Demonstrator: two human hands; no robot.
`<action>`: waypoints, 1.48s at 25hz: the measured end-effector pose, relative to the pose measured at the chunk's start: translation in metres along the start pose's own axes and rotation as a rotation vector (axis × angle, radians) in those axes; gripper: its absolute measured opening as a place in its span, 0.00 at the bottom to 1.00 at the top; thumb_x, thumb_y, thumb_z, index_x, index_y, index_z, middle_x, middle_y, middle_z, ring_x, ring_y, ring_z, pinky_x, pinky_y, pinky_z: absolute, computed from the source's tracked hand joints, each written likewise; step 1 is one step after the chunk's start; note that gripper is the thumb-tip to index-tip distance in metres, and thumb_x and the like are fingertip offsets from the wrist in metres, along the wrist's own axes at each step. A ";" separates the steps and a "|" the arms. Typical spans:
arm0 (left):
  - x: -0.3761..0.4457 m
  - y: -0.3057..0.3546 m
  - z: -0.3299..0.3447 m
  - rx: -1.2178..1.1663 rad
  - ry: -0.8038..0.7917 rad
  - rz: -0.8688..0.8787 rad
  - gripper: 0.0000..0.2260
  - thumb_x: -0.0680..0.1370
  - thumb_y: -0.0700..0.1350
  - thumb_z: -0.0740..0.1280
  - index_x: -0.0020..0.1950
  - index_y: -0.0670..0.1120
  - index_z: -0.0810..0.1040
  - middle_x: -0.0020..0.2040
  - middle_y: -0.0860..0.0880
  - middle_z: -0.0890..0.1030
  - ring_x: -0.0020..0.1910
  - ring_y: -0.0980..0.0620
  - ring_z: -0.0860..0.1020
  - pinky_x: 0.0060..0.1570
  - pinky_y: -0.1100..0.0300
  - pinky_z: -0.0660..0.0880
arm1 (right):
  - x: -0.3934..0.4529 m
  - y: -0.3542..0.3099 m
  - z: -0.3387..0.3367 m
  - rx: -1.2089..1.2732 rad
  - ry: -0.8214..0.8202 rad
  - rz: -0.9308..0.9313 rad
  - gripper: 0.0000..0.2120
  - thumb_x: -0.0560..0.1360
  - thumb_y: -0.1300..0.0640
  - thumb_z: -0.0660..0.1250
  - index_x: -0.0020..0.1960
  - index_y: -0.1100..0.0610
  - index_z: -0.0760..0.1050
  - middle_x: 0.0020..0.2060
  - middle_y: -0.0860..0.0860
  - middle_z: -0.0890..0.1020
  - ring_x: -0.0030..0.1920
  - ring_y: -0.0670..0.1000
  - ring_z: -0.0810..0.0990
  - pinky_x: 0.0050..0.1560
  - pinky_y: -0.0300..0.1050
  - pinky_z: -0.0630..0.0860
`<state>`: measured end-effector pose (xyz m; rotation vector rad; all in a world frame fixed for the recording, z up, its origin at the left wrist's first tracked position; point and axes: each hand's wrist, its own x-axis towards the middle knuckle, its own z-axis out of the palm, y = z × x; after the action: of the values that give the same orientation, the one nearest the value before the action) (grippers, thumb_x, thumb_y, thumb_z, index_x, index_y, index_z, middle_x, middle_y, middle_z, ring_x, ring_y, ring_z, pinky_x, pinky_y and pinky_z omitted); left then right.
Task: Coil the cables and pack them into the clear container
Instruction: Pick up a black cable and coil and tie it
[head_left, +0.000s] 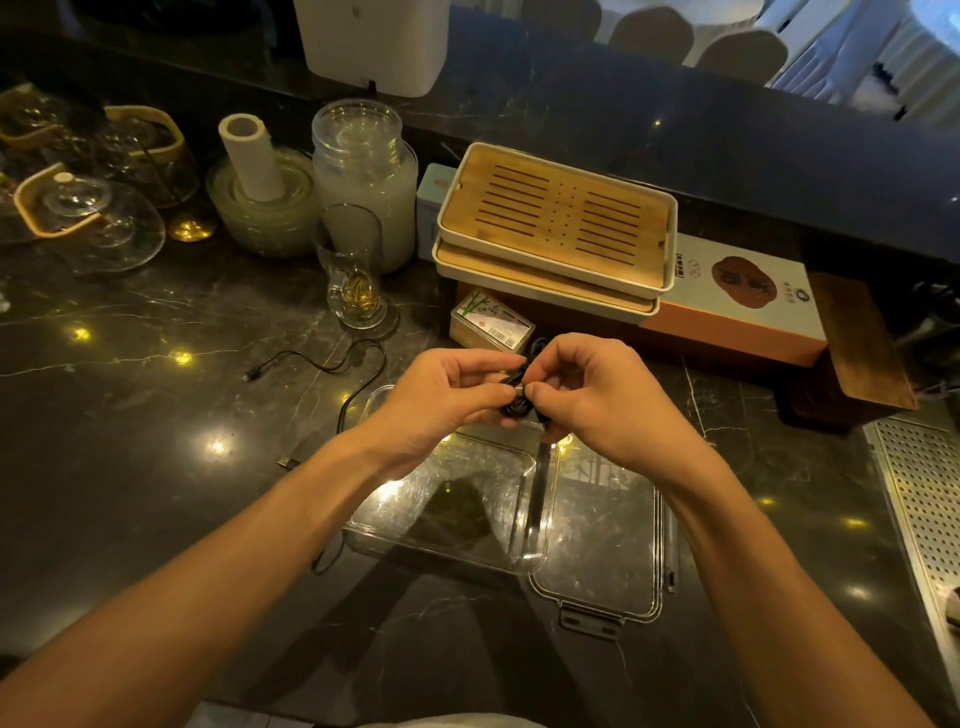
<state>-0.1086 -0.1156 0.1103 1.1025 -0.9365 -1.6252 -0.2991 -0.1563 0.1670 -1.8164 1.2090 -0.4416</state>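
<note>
Dark marble counter (156, 415), glossy, dotted with light reflections; bamboo-slat tea tray (558, 218) at 12 o'clock. Clear plastic container (467, 519) open dead center, lid (602, 545) at its 3 o'clock. Small black coiled cable (515, 402) pinched between left hand (441, 400) and right hand (597, 400), fingers curled round it, above the container. Second loose cable (332, 364) at 10 o'clock.

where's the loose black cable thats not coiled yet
In the head view, the loose black cable lies on the dark marble counter, left of both hands, snaking from in front of the glass cup past the clear container's left edge.
</note>
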 end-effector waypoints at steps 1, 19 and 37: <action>-0.001 -0.001 0.002 0.010 0.013 0.016 0.18 0.77 0.30 0.69 0.67 0.38 0.78 0.57 0.31 0.82 0.51 0.44 0.85 0.50 0.56 0.83 | 0.000 -0.001 0.003 -0.023 0.027 0.004 0.06 0.77 0.64 0.73 0.49 0.54 0.79 0.37 0.52 0.81 0.38 0.57 0.84 0.41 0.61 0.85; 0.000 -0.012 0.017 0.394 0.262 0.254 0.15 0.77 0.35 0.72 0.62 0.45 0.80 0.51 0.45 0.85 0.49 0.47 0.85 0.53 0.47 0.83 | -0.011 -0.009 0.028 -0.373 0.162 0.029 0.08 0.80 0.59 0.70 0.55 0.53 0.72 0.45 0.49 0.81 0.44 0.52 0.82 0.45 0.50 0.81; 0.008 0.004 0.009 -0.121 0.241 0.090 0.14 0.78 0.32 0.69 0.63 0.40 0.81 0.49 0.44 0.85 0.45 0.51 0.84 0.42 0.63 0.83 | 0.000 0.018 0.041 0.387 0.323 -0.008 0.07 0.81 0.63 0.69 0.57 0.57 0.82 0.40 0.50 0.83 0.33 0.49 0.80 0.32 0.49 0.81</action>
<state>-0.1178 -0.1239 0.1145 1.1270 -0.7111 -1.4200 -0.2805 -0.1387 0.1299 -1.4518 1.2280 -0.9339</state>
